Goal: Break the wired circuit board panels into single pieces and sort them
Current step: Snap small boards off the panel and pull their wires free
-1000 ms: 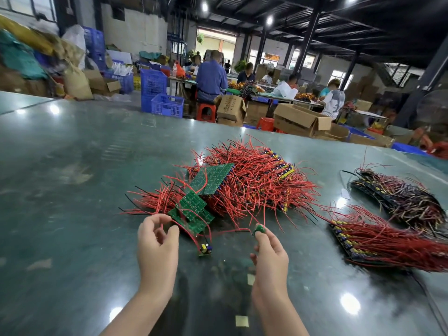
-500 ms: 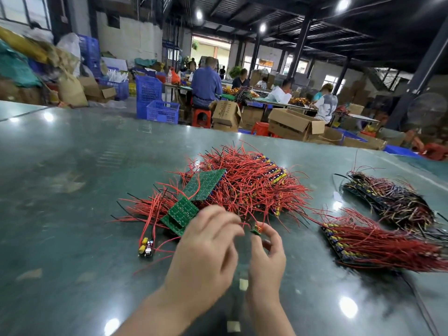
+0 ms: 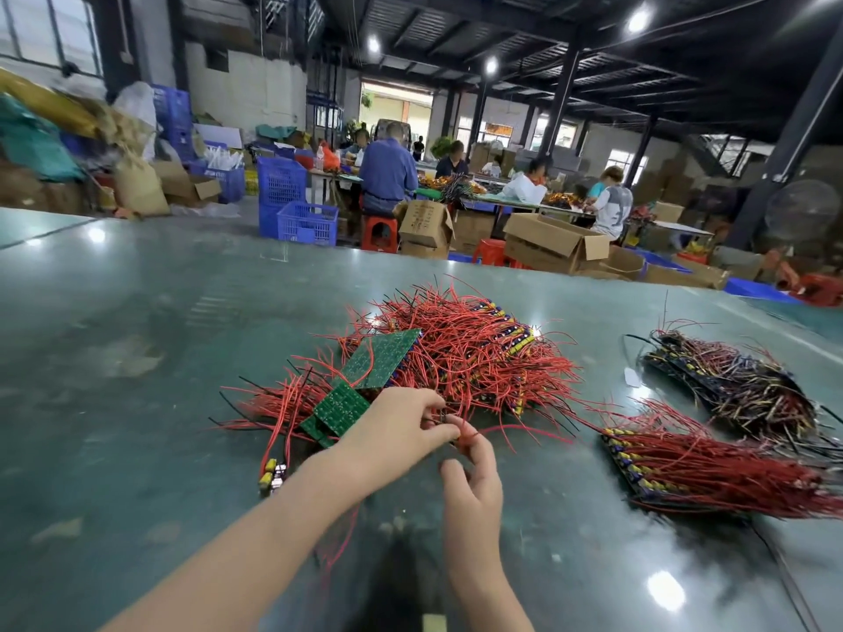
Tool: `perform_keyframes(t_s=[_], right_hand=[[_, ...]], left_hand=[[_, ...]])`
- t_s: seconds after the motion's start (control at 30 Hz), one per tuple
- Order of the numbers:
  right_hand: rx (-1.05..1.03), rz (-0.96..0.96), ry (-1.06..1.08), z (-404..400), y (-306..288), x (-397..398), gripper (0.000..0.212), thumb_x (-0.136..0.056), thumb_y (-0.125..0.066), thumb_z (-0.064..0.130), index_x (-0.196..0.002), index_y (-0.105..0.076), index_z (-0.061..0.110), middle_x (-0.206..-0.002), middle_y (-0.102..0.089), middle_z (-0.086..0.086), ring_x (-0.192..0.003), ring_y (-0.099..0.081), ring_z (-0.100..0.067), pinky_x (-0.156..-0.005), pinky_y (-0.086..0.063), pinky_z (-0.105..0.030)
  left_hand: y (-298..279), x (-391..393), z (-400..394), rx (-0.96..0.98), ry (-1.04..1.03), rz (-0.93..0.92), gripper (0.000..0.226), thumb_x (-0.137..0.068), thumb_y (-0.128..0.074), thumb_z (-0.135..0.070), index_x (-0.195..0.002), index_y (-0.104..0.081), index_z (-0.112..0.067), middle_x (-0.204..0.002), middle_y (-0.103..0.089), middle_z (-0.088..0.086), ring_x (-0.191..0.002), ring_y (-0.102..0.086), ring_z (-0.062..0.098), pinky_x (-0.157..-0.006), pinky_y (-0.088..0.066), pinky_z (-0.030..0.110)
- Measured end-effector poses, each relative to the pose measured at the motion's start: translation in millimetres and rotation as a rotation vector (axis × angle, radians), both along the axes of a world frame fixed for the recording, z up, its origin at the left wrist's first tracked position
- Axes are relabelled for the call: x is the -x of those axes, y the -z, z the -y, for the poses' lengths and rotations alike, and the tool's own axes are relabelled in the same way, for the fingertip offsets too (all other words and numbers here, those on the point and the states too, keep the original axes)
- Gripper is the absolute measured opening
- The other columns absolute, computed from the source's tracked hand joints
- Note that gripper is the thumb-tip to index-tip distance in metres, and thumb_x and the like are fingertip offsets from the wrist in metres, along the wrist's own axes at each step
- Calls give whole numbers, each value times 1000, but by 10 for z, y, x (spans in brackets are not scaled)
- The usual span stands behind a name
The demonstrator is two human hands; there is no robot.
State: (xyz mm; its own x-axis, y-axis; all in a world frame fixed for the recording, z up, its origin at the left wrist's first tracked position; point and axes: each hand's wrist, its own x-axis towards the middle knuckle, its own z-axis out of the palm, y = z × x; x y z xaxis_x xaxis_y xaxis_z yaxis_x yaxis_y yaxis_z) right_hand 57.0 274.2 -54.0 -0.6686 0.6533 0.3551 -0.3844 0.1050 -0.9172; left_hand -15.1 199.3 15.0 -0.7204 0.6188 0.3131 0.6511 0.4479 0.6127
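Behind everything stretches a dim warehouse hall, with seated workers [image 3: 385,173] and open cardboard boxes [image 3: 554,241] across the upper middle of the frame and blue crates [image 3: 292,207] to their left. Filling the lower two thirds is the glossy green surface [image 3: 114,358]. At its centre lies the big heap of red-wired panels [image 3: 465,353], with green board faces [image 3: 381,358] showing on its left edge. At the right of the frame sit two sorted stacks: a red-wired stack [image 3: 711,467] lower right and a darker-wired stack [image 3: 734,385] above it. A single broken-off piece [image 3: 271,474] with yellow parts rests at lower centre-left, apart from the heap.

The left hand [image 3: 397,433] reaches across from lower left, and its fingertips meet those of the right hand [image 3: 472,476] just below the heap. Both appear to pinch one small wired piece [image 3: 463,433] between them, though the piece is mostly hidden and blurred, so each grip reads as a curled fingertip pinch rather than a spread hand.

By my reading, the step in hand is handling or freeing one single piece. The next move likely calls for clearing its red wire from the tangle, then laying it with a matching stack.
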Motion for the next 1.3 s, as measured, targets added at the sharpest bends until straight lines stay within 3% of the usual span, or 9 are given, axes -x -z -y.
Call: perform_keyframes(t_s=[0.3,0.37,0.47,0.57,0.7,0.83,1.0,1.2,1.3], right_hand=[[-40,-36,44,-75,47,25,26,-79,-68,-5,-84,-74,20,-93,-69,-9,-86,-65,-18,-75,-50,-19],[-40,-24,-12,-62,26,17,22,-79,-69,-4,-85,-74,16,-89,-72,-7,-84,-66,-15,-75,-50,-17],[83,13,-90,-30,-8,18,21,-81,-66,-4,-80,-77,14,-83,-74,-7,-79,-68,-10,-72,-51,-16],[304,22,-111,-36,-37,35,16,-82,-63,-4,-81,-75,8,-80,-74,-13,-73,-69,-15,-66,-54,-19],[508,25,-178,-61,-51,31,10,-83,-62,0,-89,-70,-1,-80,-72,-16,-68,-68,-18,-59,-55,-21],[357,126,-165,-39,-26,25,15,-85,-63,4,-76,-75,3,-76,-71,-14,-65,-66,-17,-57,-52,-21],[43,166,-95,-27,-32,32,26,-91,-57,1,-74,-75,11,-76,-73,-3,-71,-64,-7,-62,-51,-17],[140,218,-208,-104,-131,-25,28,-92,-54,3,-69,-70,7,-64,-60,-8,-49,-51,-14,-45,-42,-22],[104,284,-187,-159,-151,-42,29,-91,-57,6,-66,-71,11,-63,-62,-6,-52,-49,-16,-53,-42,-27]], left_hand=[[150,-92,137,-82,-21,-28,21,-92,-57,-16,-107,-70,-13,-99,-68,4,-93,-61,17,-77,-36,17],[164,-94,205,-93,-37,63,18,-92,-55,-12,-105,-68,-13,-97,-71,3,-78,-63,10,-70,-41,13],[225,-124,280,-124,-37,262,9,-92,-50,-8,-89,-56,-14,-77,-70,12,-48,-63,17,-46,-49,23],[277,-174,306,-176,-17,453,10,-92,-47,-4,-85,-45,-12,-68,-66,16,-41,-61,21,-37,-46,27],[299,-256,267,-339,-12,635,13,-93,-41,3,-88,-38,-10,-81,-64,21,-42,-62,23,-37,-47,27],[371,-359,250,-528,-94,815,14,-95,-45,3,-96,-41,-11,-81,-66,19,-41,-59,20,-38,-49,28],[545,-407,245,-528,-70,919,16,-101,-39,-6,-92,-53,-6,-53,-62,5,-33,-38,10,-35,-25,18],[602,-449,260,-464,31,905,30,-101,-38,-11,-78,-57,-4,-38,-37,-7,-29,-25,3,-32,-19,14],[611,-392,299,-467,116,994,29,-101,-35,-12,-79,-52,-3,-36,-34,-4,-27,-18,4,-32,-15,10]])
